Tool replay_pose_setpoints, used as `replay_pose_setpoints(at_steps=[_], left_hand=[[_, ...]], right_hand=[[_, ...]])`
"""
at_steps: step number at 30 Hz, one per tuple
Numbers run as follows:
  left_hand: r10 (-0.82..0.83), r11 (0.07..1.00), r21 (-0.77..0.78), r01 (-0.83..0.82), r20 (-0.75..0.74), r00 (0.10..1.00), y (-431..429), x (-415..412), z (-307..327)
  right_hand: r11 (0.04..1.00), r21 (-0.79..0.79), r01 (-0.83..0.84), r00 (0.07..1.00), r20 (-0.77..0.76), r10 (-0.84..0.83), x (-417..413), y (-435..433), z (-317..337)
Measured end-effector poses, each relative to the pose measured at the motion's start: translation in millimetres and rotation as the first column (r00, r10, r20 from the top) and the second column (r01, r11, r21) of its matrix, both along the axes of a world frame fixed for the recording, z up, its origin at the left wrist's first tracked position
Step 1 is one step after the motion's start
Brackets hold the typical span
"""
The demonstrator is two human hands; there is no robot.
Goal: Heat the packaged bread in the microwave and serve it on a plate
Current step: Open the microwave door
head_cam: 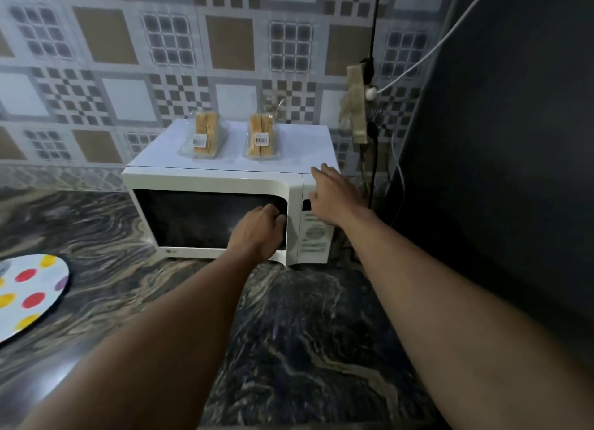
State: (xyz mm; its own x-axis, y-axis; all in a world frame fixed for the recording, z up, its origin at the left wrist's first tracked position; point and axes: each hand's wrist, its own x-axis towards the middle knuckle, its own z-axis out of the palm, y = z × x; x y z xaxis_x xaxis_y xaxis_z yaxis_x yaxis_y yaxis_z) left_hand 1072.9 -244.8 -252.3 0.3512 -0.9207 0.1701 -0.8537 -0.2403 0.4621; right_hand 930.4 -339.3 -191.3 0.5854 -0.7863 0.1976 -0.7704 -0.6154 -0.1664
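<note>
A white microwave [205, 180] stands on the dark marbled counter with its door closed. Two clear packs of sliced bread lie on its top: one pack [205, 137] at the left, the other pack [262, 138] at the right, each with a barcode label. My left hand [257, 230] curls its fingers round the right edge of the dark door. My right hand [331, 193] lies with spread, straight fingers on the microwave's top right corner, above the control panel [313, 233]. A white plate [29, 296] with coloured dots sits at the far left edge.
The marbled counter [305, 333] stretches in front of the microwave. A dark tall appliance wall [501, 172] rises at the right. A power strip [356, 104] with black and white cables hangs on the tiled wall just right of the microwave.
</note>
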Motion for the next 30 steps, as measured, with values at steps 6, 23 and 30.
replay_pose_setpoints(at_steps=[6,23,30], left_hand=[[0.054,0.998,-0.014,-0.061,-0.298,0.953,-25.7,-5.0,-20.3],[0.139,0.959,-0.133,-0.252,-0.556,0.82,-54.7,-15.3,-43.0],[0.142,0.959,-0.145,-0.243,-0.493,0.858,-49.3,-16.2,-41.7]], right_hand=[[0.996,-0.084,-0.009,1.0,0.026,0.011,4.4,-16.0,-19.4],[0.993,-0.119,0.011,0.998,0.063,-0.003,6.0,-25.3,-26.9],[0.992,-0.123,0.007,1.0,0.013,-0.006,5.9,-24.1,-23.9]])
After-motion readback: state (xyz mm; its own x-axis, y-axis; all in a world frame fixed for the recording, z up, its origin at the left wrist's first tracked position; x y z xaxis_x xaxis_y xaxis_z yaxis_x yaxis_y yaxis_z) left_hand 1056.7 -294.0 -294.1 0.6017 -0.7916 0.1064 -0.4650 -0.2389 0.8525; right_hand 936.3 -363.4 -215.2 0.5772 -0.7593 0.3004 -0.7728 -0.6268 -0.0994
